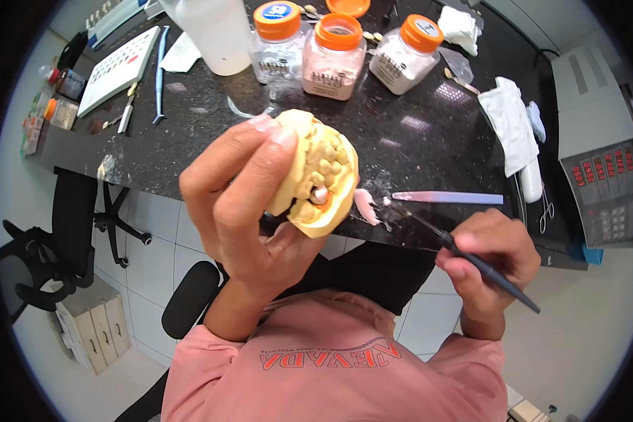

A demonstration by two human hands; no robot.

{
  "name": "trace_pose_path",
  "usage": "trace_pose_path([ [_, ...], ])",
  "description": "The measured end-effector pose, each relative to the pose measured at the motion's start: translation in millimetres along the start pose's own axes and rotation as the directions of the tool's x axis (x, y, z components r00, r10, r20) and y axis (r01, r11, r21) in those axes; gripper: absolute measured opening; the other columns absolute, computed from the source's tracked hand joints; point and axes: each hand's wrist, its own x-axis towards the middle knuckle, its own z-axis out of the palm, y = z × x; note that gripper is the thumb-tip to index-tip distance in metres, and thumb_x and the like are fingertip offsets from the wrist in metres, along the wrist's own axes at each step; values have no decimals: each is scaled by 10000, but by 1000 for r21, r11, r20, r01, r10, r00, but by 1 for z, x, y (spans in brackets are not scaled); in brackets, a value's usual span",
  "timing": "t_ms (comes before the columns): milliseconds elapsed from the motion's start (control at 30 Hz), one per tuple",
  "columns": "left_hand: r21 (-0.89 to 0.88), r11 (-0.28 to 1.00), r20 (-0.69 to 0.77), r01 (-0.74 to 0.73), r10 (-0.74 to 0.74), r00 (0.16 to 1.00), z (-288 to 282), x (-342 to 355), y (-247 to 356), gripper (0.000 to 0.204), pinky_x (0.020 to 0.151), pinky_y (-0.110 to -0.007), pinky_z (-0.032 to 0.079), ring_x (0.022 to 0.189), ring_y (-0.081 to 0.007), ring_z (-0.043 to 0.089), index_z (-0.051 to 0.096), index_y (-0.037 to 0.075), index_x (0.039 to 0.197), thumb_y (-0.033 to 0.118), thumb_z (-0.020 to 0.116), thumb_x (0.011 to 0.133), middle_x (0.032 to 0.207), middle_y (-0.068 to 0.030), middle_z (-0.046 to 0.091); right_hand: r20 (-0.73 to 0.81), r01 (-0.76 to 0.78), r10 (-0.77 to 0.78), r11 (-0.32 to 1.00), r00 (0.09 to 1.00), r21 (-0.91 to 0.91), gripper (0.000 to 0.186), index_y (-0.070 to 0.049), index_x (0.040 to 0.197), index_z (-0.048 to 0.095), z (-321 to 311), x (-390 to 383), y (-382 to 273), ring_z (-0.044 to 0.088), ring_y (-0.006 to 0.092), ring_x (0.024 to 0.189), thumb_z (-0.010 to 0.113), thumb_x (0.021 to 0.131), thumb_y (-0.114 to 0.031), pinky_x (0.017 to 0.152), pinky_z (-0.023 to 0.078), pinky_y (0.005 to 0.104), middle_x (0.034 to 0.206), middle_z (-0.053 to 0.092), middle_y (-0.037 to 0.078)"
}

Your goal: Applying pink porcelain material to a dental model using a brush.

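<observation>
My left hand (240, 193) grips a yellow dental plaster model (344, 195), raised above the bench edge with its row of teeth facing up. One pale tooth (320, 195) stands out in the row, with a reddish patch beside it. In my right hand (496, 253) is a thin black-handled dental brush (501, 278), held like a pen. Its tip points left and carries a small pale pink blob, apart from the model. Beneath that tip lie a smear of pink paste (365, 206) and a pink-lilac spatula (450, 198) on the bench.
On the dark bench (211, 141) stand a pink powder jar (334, 60), two clear jars with orange lids and a translucent jug (214, 42). A shade tray (119, 70) and a blue instrument (160, 77) lie left. A white cloth (508, 123) and a display unit (601, 169) are right.
</observation>
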Motion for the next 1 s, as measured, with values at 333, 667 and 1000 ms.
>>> trace_pose_path([
  [333, 88, 996, 1, -5, 4, 1000, -4, 1, 3, 670, 803, -284, 543, 1018, -221, 567, 547, 52, 1202, 132, 903, 641, 1170, -144, 486, -49, 429, -433, 900, 900, -69, 274, -17, 946, 644, 34, 10, 3, 663, 218, 632, 753, 698, 24, 541, 558, 275, 772, 647, 119],
  [667, 101, 995, -29, 9, -6, 1000, -2, 3, 5, 683, 781, -296, 536, 1000, -228, 571, 558, 66, 1195, 144, 914, 618, 1141, -136, 505, 11, 418, -420, 901, 908, -116, 300, -11, 933, 647, 34, 17, 4, 679, 218, 647, 759, 661, 51, 528, 556, 268, 769, 658, 135],
  [1000, 94, 996, -35, 2, 1, 999, -1, 3, 5, 679, 775, -301, 537, 995, -230, 571, 558, 64, 1193, 166, 913, 623, 1128, -135, 509, 22, 394, -394, 913, 919, -100, 299, -7, 929, 647, 33, 17, 4, 681, 217, 648, 770, 662, 50, 539, 559, 274, 771, 664, 151],
])
